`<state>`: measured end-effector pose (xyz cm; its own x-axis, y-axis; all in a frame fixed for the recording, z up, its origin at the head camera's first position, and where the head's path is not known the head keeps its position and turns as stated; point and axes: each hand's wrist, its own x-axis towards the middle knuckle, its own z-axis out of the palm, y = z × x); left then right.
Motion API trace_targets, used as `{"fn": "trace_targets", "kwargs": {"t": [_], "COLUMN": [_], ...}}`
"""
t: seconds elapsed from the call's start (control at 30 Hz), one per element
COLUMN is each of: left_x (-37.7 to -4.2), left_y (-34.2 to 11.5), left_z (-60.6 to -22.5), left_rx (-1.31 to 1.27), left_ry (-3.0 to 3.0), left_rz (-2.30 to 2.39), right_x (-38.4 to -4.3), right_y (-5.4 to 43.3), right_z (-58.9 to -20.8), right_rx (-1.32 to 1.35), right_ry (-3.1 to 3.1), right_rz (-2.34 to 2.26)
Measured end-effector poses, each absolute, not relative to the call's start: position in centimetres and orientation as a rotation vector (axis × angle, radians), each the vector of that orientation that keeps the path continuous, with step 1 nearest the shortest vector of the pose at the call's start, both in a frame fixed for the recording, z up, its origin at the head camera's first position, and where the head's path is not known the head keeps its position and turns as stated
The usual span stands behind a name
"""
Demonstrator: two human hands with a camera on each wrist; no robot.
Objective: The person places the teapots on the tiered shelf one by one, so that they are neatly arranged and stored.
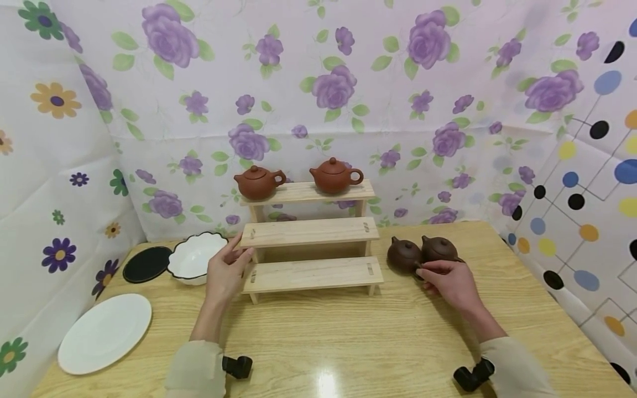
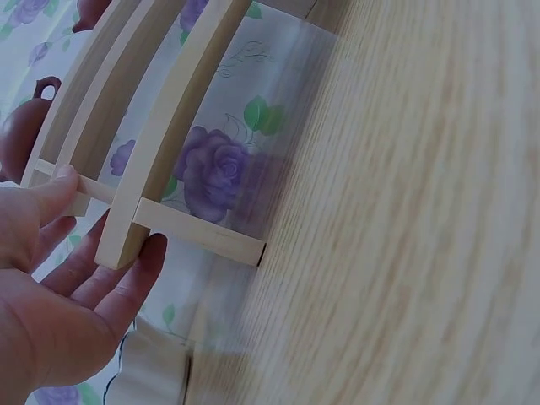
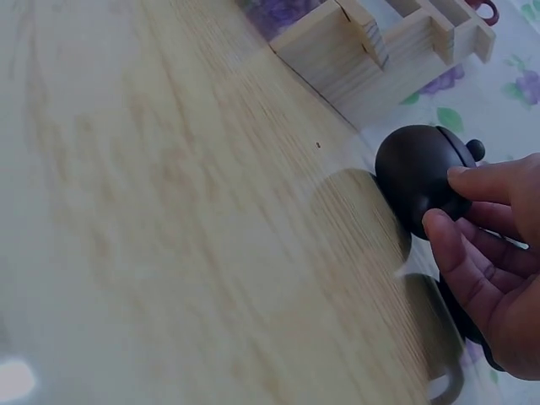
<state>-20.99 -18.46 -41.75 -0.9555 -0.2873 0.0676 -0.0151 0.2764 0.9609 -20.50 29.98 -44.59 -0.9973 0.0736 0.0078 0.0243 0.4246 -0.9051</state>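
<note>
Plate (image 1: 105, 333), white, lies near L on wood table (image 1: 318, 337). R hand (image 1: 453, 284): grip pinching handle side of L dk teapot (image 1: 404, 254), at table's R, just R of 3-step rack (image 1: 312, 231); 2nd dk teapot (image 1: 439, 247) right beside it. L hand (image 1: 226, 273): grip curled round rack's L end. Blk disc (image 1: 146, 264) & white bowl (image 1: 196, 253) farther L. Far: 2 red teapots (image 1: 332, 178) on top step, floral cloth (image 1: 278, 88) behind.
</note>
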Motion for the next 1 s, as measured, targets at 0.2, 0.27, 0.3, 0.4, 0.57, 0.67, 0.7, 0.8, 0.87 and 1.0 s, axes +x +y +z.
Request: {"fn": "trace_targets", "kwargs": {"t": [0.2,0.27,0.3,0.4,0.57,0.67,0.7,0.8,0.87,1.0], "left_x": [-20.89,-20.89,-20.89,-20.87,-20.81,-20.77,-20.76,-20.70,-20.68,-20.62], "left_y": [-18.46,-18.44,-18.45,-18.41,-18.36,-18.36,-18.35,-18.31,-18.32,-18.30], "left_z": [-42.04,-42.07,-42.08,-42.08,-41.93,-41.87,-41.86,-41.85,-41.86,-41.75], "left_rx": [0.281,0.289,0.291,0.299,0.306,0.314,0.316,0.323,0.325,0.322], "left_ry": [-2.322,-2.313,-2.312,-2.316,-2.330,-2.334,-2.335,-2.335,-2.336,-2.340], "left_rz": [-1.701,-1.703,-1.702,-1.704,-1.714,-1.721,-1.723,-1.724,-1.731,-1.757], "right_x": [-20.52,-20.48,-20.45,-20.36,-20.28,-20.20,-20.16,-20.10,-20.09,-20.11], "right_y": [29.51,29.38,29.32,29.23,29.11,29.11,29.12,29.21,29.30,29.48], "right_z": [-44.79,-44.80,-44.81,-44.82,-44.93,-44.95,-44.95,-44.97,-45.00,-45.08], "right_rx": [-0.108,-0.103,-0.097,-0.095,-0.094,-0.110,-0.112,-0.121,-0.109,-0.101], "right_ry": [-2.632,-2.641,-2.646,-2.654,-2.637,-2.628,-2.625,-2.618,-2.611,-2.601], "right_rz": [1.604,1.575,1.560,1.526,1.524,1.536,1.541,1.536,1.546,1.568]}}
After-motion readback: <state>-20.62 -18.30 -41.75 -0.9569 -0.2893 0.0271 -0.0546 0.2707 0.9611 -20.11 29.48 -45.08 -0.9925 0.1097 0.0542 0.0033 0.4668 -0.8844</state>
